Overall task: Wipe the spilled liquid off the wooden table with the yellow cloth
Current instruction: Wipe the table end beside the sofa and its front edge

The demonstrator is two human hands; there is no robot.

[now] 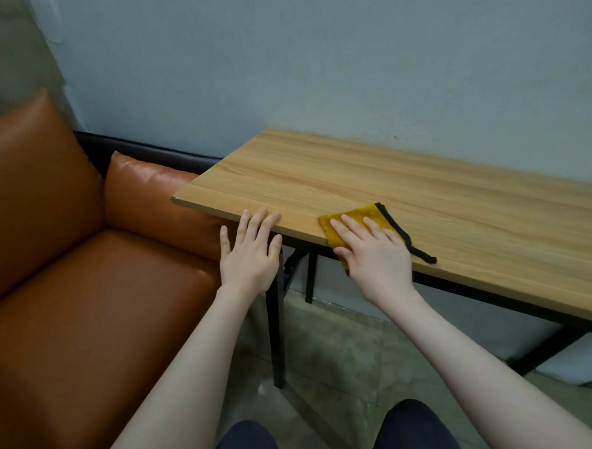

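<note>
my right hand (pixel 375 254) lies flat, palm down, fingers spread and straight, pressing on the yellow cloth (pixel 359 222) at the near edge of the wooden table (pixel 458 209). the cloth is folded, mustard yellow with a black trim; its far part shows beyond my fingertips, and a black strip of the trim trails out to the right of my hand. a corner of the cloth hangs just over the table edge under my thumb side. my left hand (pixel 249 252) is open too, fingers loosely apart, their tips resting on the table's near edge, to the left of the cloth and not touching it; the palm hovers off the table. i cannot make out any liquid on the wood grain. left of my left hand sits an orange-brown leather sofa (pixel 67 270), its arm cushion reaching under the table's corner. below my hands are the table's black metal legs (pixel 276 335) and a greenish floor (pixel 346 352). beyond the table is a pale blue-grey wall (pixel 314 69).
</note>
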